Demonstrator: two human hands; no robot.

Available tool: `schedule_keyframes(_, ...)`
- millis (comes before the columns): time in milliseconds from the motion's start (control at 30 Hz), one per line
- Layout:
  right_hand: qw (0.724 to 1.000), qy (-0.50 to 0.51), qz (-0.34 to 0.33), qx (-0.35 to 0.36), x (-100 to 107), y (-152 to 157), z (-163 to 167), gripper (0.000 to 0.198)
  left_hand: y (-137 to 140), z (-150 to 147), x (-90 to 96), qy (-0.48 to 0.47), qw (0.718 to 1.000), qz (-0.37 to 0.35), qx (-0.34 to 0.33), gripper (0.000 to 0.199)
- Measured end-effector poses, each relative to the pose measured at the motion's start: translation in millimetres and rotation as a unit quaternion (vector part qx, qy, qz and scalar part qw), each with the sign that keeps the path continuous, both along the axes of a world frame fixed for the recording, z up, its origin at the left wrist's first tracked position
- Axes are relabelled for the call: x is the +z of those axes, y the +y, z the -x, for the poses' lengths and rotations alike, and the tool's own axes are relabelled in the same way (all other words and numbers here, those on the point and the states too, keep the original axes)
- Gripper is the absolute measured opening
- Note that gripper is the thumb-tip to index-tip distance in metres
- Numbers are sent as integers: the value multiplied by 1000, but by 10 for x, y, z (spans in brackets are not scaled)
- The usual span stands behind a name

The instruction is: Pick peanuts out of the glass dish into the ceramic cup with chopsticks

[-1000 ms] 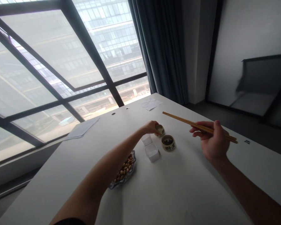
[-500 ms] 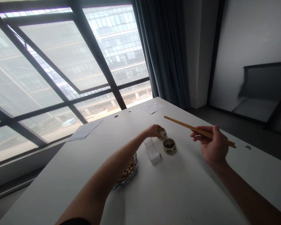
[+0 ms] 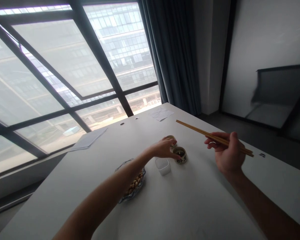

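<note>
My left hand (image 3: 164,148) reaches over two small beige ceramic cups, its thumb and fingers apart. The thumb lies at the near rim of the nearer cup (image 3: 182,160), which has dark writing on its side and something dark inside. The fingers stretch across the farther cup (image 3: 171,137) and partly hide it. Whether the hand bears on either cup I cannot tell. A pair of wooden chopsticks (image 3: 193,128) is gripped in my right hand (image 3: 229,155), raised above the table with the tips pointing left. Beside the cups stands a small white square container (image 3: 164,170).
A patterned bowl (image 3: 126,200) with brown nuts (image 3: 137,181) sits under my left forearm, partly covered. Papers lie at the left edge (image 3: 88,140) and the far end (image 3: 161,114) of the white table (image 3: 150,213). Windows and a dark curtain (image 3: 172,56) stand behind.
My left hand has moved from the farther cup towards the nearer one, its thumb now at the nearer rim. My right hand still holds the chopsticks in about the same place.
</note>
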State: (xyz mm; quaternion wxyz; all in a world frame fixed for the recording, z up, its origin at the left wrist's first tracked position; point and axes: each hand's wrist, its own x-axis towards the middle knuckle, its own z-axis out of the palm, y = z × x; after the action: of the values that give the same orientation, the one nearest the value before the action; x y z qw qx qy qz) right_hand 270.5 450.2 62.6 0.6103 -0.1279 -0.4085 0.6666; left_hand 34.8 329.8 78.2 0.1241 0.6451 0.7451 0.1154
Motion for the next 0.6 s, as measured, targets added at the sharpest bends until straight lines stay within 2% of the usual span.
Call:
schedule_keyframes(67, 1000, -2, 4, -2, -16, 2, 17, 51, 26, -114, -104, 8, 1000, 17, -24, 88)
schedule_keyframes(167, 1000, -8, 14, 8, -57, 8, 50, 50, 86, -193, -189, 16, 999, 14, -41, 77)
schedule_keyframes(333, 999, 2, 26, 40, -102, 16, 35, 48, -12, -169, -71, 4, 997, -78, -17, 74)
schedule_keyframes(467, 990, 23, 32, 133, -31, -116, -32, 47, -417, -41, 163, -17, 982, -188, 15, 78)
schedule_keyframes(533, 986, 2, -2, 166, 39, -275, -35, 48, -723, 42, 281, -16, 973, -228, 34, 78)
schedule_keyframes(600, 978, -50, -66, 193, 116, -487, 20, 48, -1065, 112, 372, -11, 969, -243, 50, 73)
